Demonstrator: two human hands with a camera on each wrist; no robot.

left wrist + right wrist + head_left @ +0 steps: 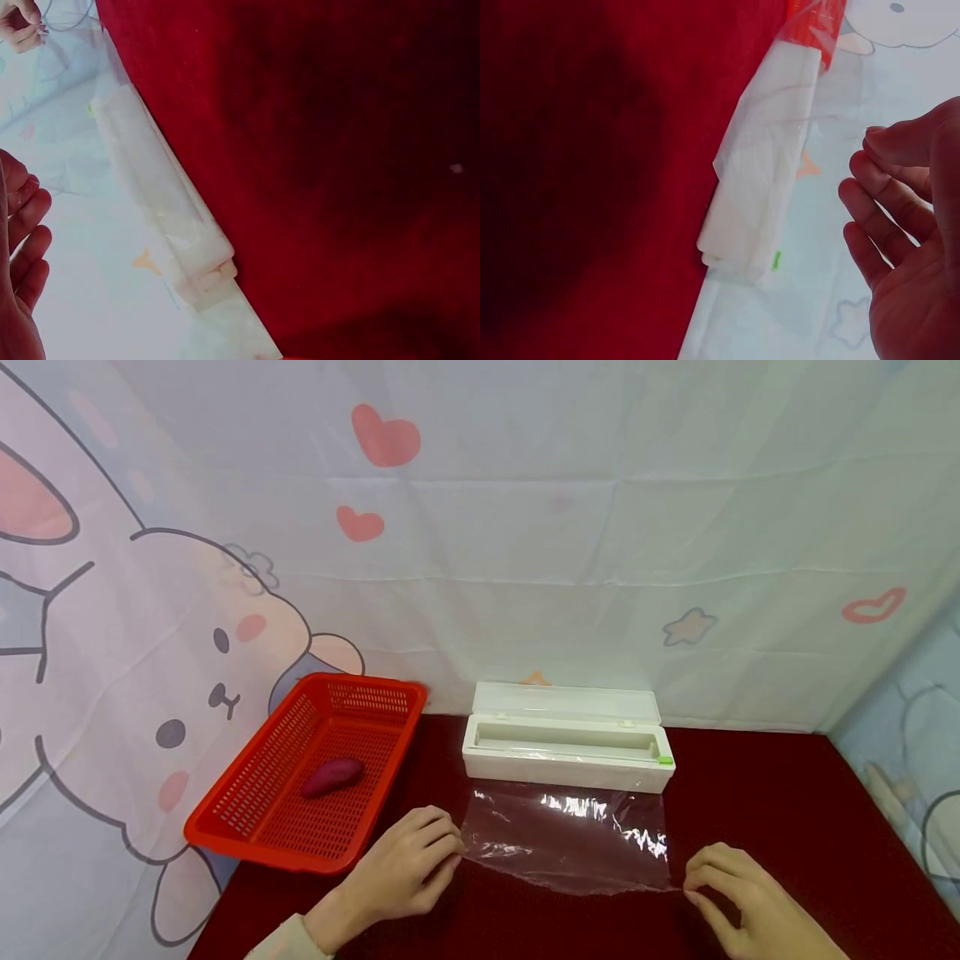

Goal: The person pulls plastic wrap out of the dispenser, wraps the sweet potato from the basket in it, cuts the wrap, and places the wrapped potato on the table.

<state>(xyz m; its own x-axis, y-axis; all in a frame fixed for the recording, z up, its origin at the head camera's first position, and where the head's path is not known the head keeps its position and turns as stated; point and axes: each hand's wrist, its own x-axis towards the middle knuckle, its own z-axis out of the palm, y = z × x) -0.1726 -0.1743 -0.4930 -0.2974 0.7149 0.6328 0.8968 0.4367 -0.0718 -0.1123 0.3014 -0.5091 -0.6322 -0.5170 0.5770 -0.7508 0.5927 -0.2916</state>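
Note:
A sheet of clear plastic wrap [566, 839] stretches out from the front of a white wrap dispenser box [562, 768], whose lid [566, 702] stands raised at the back. My left hand [412, 864] pinches the sheet's near left corner between thumb and fingers. At the near right corner, my right hand [738, 897] pinches the film the same way. The sheet's near edge sags a little between the two hands. In the right wrist view, the thumb and forefinger of my right hand [907, 195] meet at the film. A small green slider [665, 761] sits at the box's right end.
A red plastic basket [405, 760] stands left of the box, and a purple sweet potato [333, 777] lies in it. Dark red cloth [750, 802] covers the table. Behind it hangs a pale printed curtain [510, 543].

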